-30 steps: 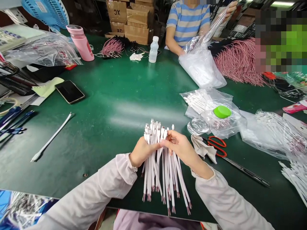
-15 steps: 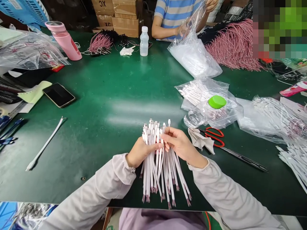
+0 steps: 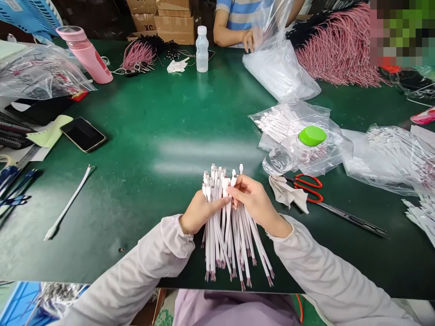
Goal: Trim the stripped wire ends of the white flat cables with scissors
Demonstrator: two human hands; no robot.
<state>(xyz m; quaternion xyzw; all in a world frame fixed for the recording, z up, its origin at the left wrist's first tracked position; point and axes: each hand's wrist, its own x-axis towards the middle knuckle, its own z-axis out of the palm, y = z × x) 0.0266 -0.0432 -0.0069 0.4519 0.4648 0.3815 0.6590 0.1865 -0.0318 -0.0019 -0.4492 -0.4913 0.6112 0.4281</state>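
Left hand (image 3: 200, 212): gripping a bundle of white flat cables (image 3: 220, 244) around its middle, fingers closing across the front.
Right hand (image 3: 253, 199): partly closed, pinching the upper bundle from the right, its fingertips (image 3: 234, 189) nearly meeting the left hand's fingers.
Cable bundle: hanging between both hands, connector ends poking up and pink wire ends dangling down toward the near edge of the green table mat (image 3: 152, 113).
Right of the right hand: a crumpled beige cloth (image 3: 287, 192) is lying against red-handled scissors (image 3: 307, 188).
Ahead of the right hand: a clear plastic bag of white cables (image 3: 285, 122) is lying beside a bottle with a green cap (image 3: 312, 136).
Left of the left hand: a single white cable (image 3: 68, 203) is lying on the mat.
Far ahead: a co-worker's hand (image 3: 249, 40) is working at a clear plastic bag (image 3: 278, 68).
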